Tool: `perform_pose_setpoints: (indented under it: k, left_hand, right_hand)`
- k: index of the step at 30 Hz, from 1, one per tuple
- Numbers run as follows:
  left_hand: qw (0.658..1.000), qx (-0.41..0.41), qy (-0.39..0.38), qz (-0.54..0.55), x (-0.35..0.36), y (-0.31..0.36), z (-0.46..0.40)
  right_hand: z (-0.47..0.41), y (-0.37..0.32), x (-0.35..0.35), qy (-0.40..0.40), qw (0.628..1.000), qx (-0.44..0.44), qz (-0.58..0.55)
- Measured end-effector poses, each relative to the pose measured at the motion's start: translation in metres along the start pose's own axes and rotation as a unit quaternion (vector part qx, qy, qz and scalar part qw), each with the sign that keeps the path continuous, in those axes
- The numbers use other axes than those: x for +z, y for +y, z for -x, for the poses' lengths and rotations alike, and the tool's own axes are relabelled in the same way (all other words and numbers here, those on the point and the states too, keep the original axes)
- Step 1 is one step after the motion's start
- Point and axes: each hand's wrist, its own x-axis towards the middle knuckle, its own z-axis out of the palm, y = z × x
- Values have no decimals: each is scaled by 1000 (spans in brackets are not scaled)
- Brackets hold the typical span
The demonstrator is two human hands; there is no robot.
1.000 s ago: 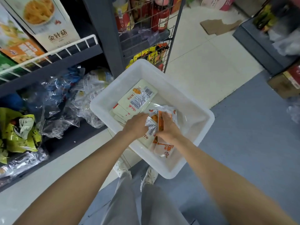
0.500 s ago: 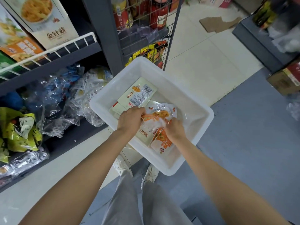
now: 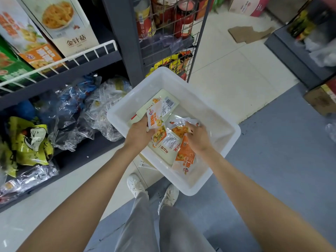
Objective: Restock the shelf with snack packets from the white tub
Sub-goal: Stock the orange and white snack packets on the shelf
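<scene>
Head | left hand point(image 3: 139, 133) fingers grip orange packets point(image 3: 156, 119) | right hand point(image 3: 197, 138) fingers pinch clear-topped packet point(image 3: 179, 125) | white tub point(image 3: 225, 122)

White tub point(image 3: 214, 113), plain translucent white walls. Snack packets inside: one in the left hand point(image 3: 139, 132) is white with orange lettering and a yellow food print point(image 3: 155, 116); one at 5 o'clock in the tub is orange and white point(image 3: 184, 157); a flat pale cream pack with a black barcode at 11 o'clock point(image 3: 170, 102). Shelf frame point(image 3: 120, 31) dark grey, with a white wire rail point(image 3: 60, 60). Boxes on it at 10 o'clock are white and orange with yellow noodle pictures point(image 3: 61, 22), one green point(image 3: 11, 66). Lower shelf: clear crinkled bags with blue contents point(image 3: 72, 106), yellow-green bags with black print point(image 3: 27, 140). Jars at 12 o'clock red point(image 3: 185, 20). Floor cream tile point(image 3: 232, 77) and blue-grey point(image 3: 272, 160). Trousers light grey point(image 3: 145, 224), shoes white point(image 3: 134, 184).
</scene>
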Motion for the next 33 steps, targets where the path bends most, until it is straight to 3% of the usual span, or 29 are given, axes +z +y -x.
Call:
perform_pose_setpoints:
  k: [7,10,17,23,27,33]
  left_hand:
    - [988,-28,100,113,-34,12,4]
    - [978,-17,147,145,-62,15,5]
    - [943,-1,277,184,-153,13,9]
    - [919,21,385,79,-249,-6,7]
    - [904,24,426,34,-303,-21,-4]
    - [895,38,440,-69,-341,-40,-40]
  right_hand:
    - [10,-29,-42,18,985,-8,-172]
    - [14,-58,-57,-13,968,-36,-249]
    - [11,-155,-71,68,963,-162,-203]
    - [6,-257,-69,110,943,-274,-152]
    - [2,-311,-59,134,929,-289,-190]
    - [-11,-356,-44,121,939,-266,-181]
